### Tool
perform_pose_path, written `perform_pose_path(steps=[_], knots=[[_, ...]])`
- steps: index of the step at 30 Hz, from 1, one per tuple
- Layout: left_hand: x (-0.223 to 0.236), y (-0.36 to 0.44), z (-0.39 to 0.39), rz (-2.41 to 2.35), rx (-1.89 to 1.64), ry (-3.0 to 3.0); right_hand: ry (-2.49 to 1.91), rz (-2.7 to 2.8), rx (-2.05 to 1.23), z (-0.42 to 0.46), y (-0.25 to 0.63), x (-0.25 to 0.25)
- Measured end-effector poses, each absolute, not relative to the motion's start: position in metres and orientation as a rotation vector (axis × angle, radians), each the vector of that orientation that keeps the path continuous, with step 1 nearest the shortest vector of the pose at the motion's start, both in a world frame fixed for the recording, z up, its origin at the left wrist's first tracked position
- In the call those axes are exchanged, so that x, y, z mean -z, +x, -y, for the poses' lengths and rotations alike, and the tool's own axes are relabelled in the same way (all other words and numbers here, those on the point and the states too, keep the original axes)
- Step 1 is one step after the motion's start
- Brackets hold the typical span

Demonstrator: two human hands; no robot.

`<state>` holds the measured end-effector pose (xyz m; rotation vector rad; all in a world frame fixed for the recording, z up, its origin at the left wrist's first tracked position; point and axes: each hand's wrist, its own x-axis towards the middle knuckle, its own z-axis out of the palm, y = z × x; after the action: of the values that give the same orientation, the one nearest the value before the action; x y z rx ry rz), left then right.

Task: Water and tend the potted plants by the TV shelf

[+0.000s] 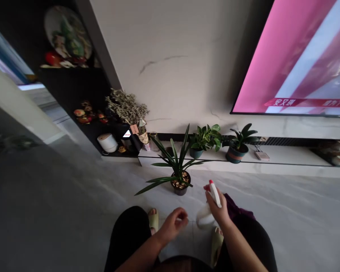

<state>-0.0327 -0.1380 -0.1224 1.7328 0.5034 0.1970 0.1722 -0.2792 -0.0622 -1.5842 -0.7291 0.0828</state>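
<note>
Knees and feet: at the bottom middle of the frame, two dark-clad knees with pale slippers on the grey floor.
Left hand: the left hand sits low and centre, fingers curled loosely toward the thumb; whether it pinches anything I cannot tell.
Right hand: the right hand, just right of centre, has its fingers wrapped around the neck of the spray bottle.
Spray bottle: white body, with a white and red trigger head at the top, held upright just above the right knee and near the floor plant.
Purple cloth: a dark purple cloth lies just behind the right hand, partly hidden by it.
Floor plant: a long-leaved plant in a dark pot stands on the floor, centre frame, just beyond the hands.
Ledge plants: on the low white ledge behind it stand a leafy plant in a blue-green pot and, to its right, a plant in a banded pot.
Dried bunch: left of these, a dried grey bouquet by the dark shelving.
Screen: upper right, a television showing pink.
</note>
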Motion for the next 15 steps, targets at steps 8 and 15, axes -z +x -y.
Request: perform_pose_path(steps=[8,15], knots=[[0.136,-0.068,0.172,-0.288,-0.162,1.777,-1.471,0.776,-0.209,0.292,0.068,0.039],[0.11,-0.096,0.18,-0.314,-0.239,1.87,-1.361,1.038,-0.311,0.307,0.037,0.011]])
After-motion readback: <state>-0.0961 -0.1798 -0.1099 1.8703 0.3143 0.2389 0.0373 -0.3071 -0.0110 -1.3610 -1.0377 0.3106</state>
